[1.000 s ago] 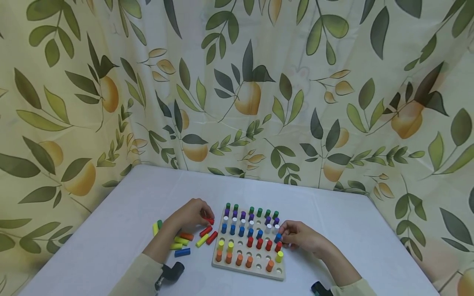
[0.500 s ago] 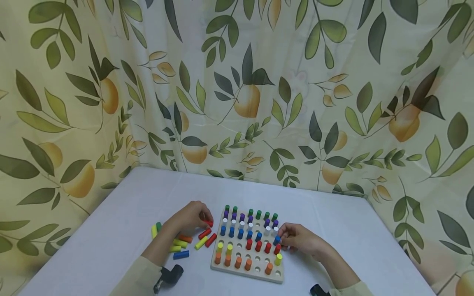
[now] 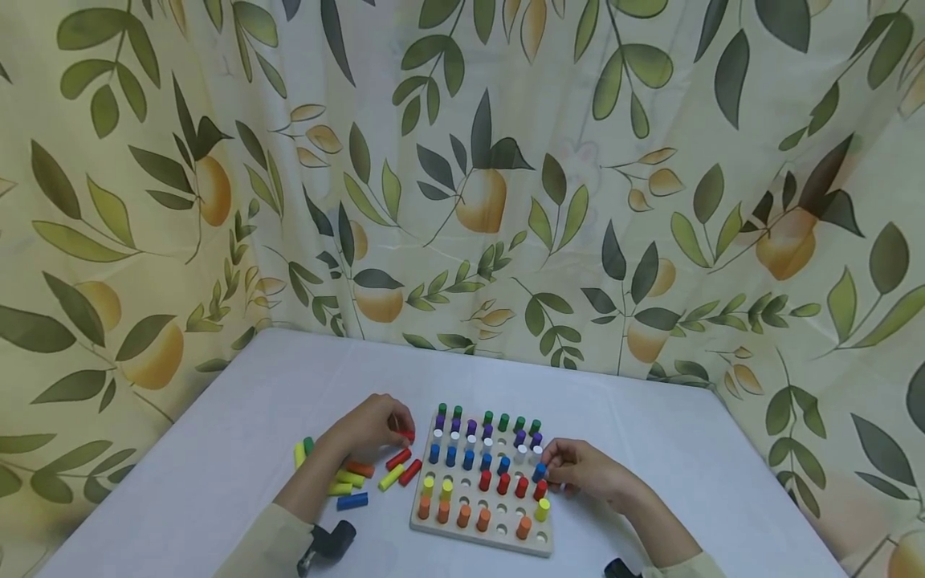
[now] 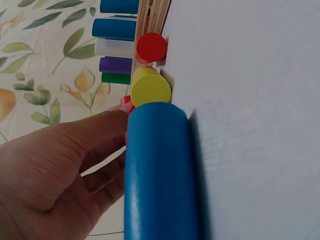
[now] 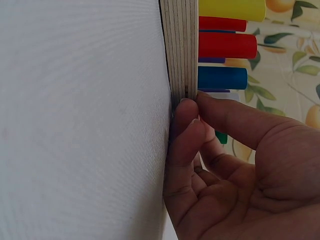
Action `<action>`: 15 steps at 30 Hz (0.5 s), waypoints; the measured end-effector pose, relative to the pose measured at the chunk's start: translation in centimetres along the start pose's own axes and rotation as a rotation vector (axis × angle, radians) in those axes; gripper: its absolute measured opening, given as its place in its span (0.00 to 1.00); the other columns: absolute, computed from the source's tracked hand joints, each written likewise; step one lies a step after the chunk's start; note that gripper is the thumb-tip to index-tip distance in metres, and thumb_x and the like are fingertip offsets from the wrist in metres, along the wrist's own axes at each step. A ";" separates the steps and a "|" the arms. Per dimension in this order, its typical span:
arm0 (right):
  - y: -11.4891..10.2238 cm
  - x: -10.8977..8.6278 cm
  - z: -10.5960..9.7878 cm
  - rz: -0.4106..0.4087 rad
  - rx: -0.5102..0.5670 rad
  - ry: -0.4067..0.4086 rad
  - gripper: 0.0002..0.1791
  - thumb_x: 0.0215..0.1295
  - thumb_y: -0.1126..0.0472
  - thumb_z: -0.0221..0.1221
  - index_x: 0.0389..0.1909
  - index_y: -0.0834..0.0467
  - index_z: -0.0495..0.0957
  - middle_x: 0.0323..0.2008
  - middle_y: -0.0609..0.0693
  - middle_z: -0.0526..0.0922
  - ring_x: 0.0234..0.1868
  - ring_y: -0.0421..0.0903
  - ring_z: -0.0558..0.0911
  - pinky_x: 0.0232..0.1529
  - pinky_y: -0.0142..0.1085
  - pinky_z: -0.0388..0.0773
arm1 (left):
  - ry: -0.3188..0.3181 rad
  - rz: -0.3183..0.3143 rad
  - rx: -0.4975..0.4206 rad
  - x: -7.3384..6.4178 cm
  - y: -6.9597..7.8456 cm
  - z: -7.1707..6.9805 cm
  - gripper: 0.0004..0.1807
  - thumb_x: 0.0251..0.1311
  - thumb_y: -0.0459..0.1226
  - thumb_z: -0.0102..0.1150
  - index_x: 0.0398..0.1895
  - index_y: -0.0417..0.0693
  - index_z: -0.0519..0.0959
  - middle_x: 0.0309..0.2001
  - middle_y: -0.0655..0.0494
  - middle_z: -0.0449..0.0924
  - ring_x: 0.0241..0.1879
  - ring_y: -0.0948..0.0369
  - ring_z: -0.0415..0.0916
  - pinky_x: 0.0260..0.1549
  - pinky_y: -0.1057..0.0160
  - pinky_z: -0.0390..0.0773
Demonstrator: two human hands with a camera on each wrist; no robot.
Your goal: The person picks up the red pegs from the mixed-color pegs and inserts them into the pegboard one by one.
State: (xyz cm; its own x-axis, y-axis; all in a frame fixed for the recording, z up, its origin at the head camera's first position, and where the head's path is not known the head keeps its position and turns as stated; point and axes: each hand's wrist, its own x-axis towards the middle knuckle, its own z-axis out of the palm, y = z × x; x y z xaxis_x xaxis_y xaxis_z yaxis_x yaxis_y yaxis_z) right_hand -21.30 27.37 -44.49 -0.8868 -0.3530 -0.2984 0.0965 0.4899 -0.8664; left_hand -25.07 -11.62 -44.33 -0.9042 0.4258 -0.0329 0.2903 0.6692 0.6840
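Observation:
In the head view, a wooden pegboard [image 3: 511, 539] holds rows of green, purple, white, blue, red, yellow and orange pegs. Just off its left side, my left hand [image 3: 372, 425] pinches a red peg [image 3: 408, 436] between thumb and fingers. Only bits of red show at those fingertips in the left wrist view, partly behind a blue peg [image 4: 160, 175] and a yellow peg [image 4: 151, 90]. My right hand [image 3: 585, 467] grips the board's right edge. In the right wrist view, its thumb touches the top face while curled fingers press the layered side [image 5: 182, 50].
Loose pegs lie on the white table left of the board: two red pegs, including one [image 3: 398, 459], several yellow ones [image 3: 392, 476], an orange peg [image 3: 360, 469], a blue peg [image 3: 352, 501] and a green one [image 3: 308, 445]. A leaf-patterned curtain [image 3: 462, 201] hangs behind.
The head view has shifted slightly, so the table and board appear a little lower. Both hands stay nearly still, the left on the red peg and the right at the board's edge.

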 end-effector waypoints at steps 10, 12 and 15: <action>0.0 -0.2 0.0 -0.019 -0.004 -0.004 0.07 0.69 0.71 0.60 0.45 0.63 0.76 0.33 0.53 0.77 0.34 0.49 0.77 0.33 0.37 0.75 | 0.034 0.033 0.008 0.4 0.1 -0.2 0.06 0.59 0.33 0.75 0.35 0.54 0.87 0.32 0.62 0.80 0.37 0.59 0.75 0.42 0.58 0.80; -0.1 -0.2 0.0 -0.020 -0.004 -0.005 0.07 0.69 0.71 0.60 0.45 0.63 0.76 0.34 0.53 0.77 0.34 0.49 0.77 0.33 0.37 0.75 | 0.038 0.024 0.007 0.5 -0.1 -0.2 0.06 0.59 0.33 0.75 0.35 0.54 0.87 0.32 0.62 0.80 0.36 0.59 0.75 0.42 0.58 0.80; -0.1 -0.2 0.1 -0.016 -0.009 -0.002 0.07 0.69 0.71 0.60 0.45 0.62 0.76 0.34 0.53 0.77 0.34 0.49 0.77 0.34 0.37 0.75 | 0.038 0.022 0.006 0.5 -0.4 -0.2 0.07 0.59 0.33 0.75 0.36 0.55 0.86 0.32 0.63 0.80 0.36 0.59 0.75 0.42 0.59 0.80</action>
State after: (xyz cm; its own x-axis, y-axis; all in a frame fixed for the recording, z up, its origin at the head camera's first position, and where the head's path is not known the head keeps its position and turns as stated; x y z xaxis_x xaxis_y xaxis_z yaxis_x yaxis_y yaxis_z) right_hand -21.14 27.31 -44.36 -0.8873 -0.3625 -0.2852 0.0782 0.4912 -0.8675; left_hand -25.74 -11.76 -44.42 -0.9088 0.4172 0.0099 0.3120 0.6635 0.6800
